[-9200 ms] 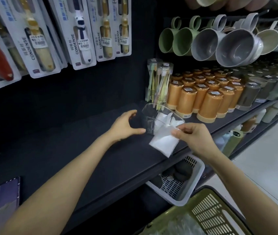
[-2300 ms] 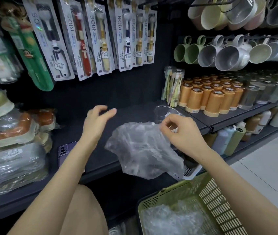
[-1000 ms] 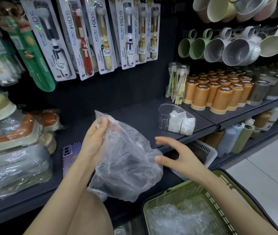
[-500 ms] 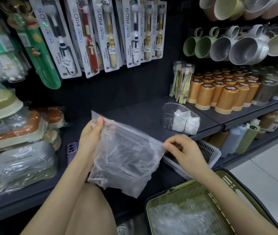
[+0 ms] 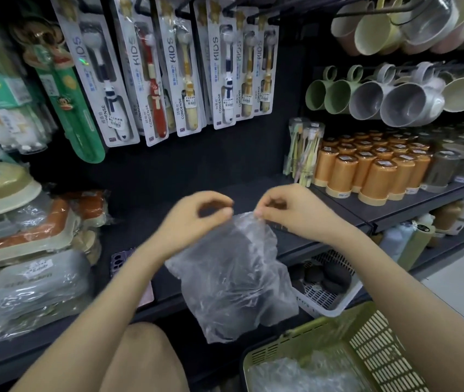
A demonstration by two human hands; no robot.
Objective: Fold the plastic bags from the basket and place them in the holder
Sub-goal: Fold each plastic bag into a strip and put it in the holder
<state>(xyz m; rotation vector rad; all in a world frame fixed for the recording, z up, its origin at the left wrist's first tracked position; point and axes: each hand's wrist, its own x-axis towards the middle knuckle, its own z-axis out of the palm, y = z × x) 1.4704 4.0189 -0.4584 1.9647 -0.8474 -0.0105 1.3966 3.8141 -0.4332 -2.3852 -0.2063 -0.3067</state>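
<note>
Above the dark shelf [image 5: 253, 190], left hand [image 5: 194, 219] and right hand [image 5: 290, 210] each pinch the top edge of a clear plastic bag [image 5: 231, 278], which hangs crumpled beside the green basket [image 5: 366, 343] holding more bags.

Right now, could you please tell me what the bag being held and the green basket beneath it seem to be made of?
The bag looks like thin clear plastic film with a glossy finish: it crinkles, catches highlights and is see-through. The basket seems to be rigid moulded plastic, olive green with a dull finish, its walls pierced by even slots.
</note>
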